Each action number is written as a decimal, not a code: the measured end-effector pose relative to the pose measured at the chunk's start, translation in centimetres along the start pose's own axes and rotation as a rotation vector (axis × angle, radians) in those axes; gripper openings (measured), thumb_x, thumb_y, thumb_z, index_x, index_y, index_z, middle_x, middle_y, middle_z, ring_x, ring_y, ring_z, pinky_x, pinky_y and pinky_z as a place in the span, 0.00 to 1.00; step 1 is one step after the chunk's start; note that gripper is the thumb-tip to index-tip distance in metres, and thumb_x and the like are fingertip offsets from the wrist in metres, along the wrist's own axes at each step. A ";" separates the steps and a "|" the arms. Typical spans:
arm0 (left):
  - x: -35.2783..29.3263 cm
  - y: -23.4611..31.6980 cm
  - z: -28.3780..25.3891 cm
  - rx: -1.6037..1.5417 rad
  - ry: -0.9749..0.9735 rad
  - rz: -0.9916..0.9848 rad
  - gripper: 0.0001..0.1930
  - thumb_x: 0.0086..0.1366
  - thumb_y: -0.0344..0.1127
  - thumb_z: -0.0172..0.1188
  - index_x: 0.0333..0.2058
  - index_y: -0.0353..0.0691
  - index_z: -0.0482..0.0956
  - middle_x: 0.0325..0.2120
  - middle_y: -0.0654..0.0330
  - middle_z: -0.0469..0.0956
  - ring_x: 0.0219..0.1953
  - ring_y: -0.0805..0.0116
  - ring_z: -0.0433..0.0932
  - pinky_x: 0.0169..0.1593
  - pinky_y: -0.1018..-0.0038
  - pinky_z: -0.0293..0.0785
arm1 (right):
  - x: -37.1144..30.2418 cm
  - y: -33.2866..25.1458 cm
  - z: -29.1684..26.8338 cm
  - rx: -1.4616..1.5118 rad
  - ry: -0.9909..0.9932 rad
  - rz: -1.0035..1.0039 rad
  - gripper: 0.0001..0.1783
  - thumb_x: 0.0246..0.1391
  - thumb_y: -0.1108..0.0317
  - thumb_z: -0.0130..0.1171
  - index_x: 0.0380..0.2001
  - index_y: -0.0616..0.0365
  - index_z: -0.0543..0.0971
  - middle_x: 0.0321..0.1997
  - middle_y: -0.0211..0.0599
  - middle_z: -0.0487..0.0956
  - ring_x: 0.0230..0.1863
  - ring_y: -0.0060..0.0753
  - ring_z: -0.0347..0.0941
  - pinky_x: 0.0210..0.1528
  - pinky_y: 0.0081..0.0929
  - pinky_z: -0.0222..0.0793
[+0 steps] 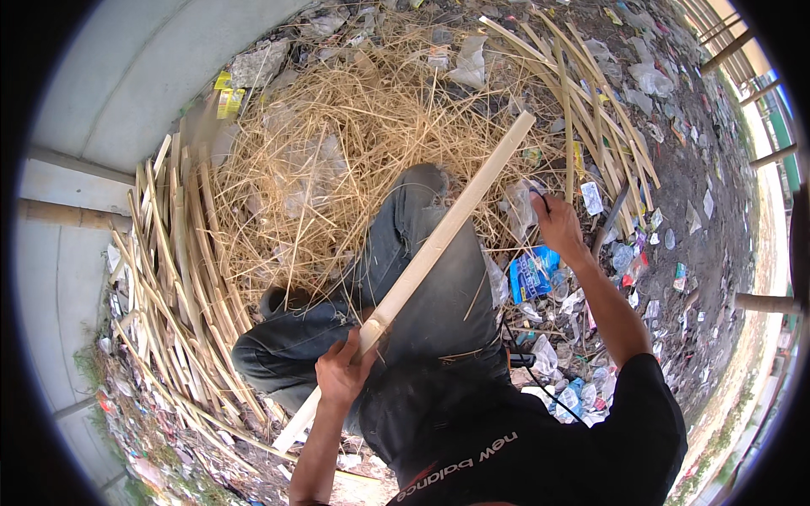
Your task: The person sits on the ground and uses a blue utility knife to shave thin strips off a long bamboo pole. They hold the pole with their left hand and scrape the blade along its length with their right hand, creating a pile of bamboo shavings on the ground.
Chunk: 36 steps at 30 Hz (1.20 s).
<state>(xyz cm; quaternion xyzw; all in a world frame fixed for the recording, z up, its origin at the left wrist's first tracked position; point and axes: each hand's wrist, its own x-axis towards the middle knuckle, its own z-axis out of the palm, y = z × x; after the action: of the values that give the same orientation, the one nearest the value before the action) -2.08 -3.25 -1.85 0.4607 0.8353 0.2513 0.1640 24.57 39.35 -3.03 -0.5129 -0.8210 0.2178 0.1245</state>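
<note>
A long pale split bamboo strip [460, 211] lies slantwise across my lap, its far end up to the right over the straw-like shavings. My left hand [342, 369] is closed round its lower part, just below a node. The strip's near end sticks out past my left wrist. My right hand [558, 226] is off to the right, apart from the strip, with its fingers curled. Something small and dark shows at its fingertips, too little to name. Clear plastic litter [521, 211] lies beside that hand.
Bamboo strips are piled on the left [181, 253] by a grey wall [126, 76], and more strips [595, 110] lie at the far right. Thin shavings [363, 110] cover the ground ahead. A blue packet [533, 274] and scattered litter surround my right side.
</note>
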 end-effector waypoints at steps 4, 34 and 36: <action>1.8 2.1 0.1 0.026 0.001 -0.023 0.26 0.61 0.47 0.75 0.55 0.42 0.83 0.25 0.51 0.82 0.25 0.47 0.84 0.29 0.56 0.80 | -5.9 -8.0 1.3 0.105 -0.146 -0.201 0.26 0.72 0.46 0.54 0.31 0.60 0.78 0.19 0.54 0.78 0.25 0.67 0.78 0.28 0.54 0.71; 3.2 3.3 -1.8 -0.135 0.225 -0.151 0.27 0.60 0.38 0.76 0.54 0.29 0.83 0.29 0.44 0.83 0.29 0.50 0.85 0.34 0.62 0.80 | -5.9 -20.2 4.8 0.045 -0.341 -0.671 0.28 0.69 0.42 0.57 0.31 0.59 0.78 0.18 0.50 0.78 0.23 0.61 0.78 0.26 0.54 0.72; 2.8 2.2 -2.2 -0.163 0.271 -0.195 0.27 0.59 0.38 0.77 0.54 0.29 0.83 0.30 0.44 0.83 0.29 0.51 0.85 0.34 0.63 0.80 | -4.1 -21.5 5.6 -0.011 -0.338 -0.750 0.28 0.69 0.42 0.56 0.30 0.59 0.78 0.19 0.48 0.79 0.23 0.61 0.79 0.26 0.54 0.72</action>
<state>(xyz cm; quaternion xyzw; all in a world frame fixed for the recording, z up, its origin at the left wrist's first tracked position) -3.11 -0.51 1.12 0.3249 0.8672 0.3609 0.1104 7.05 26.19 2.58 -0.1360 -0.9611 0.2340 0.0559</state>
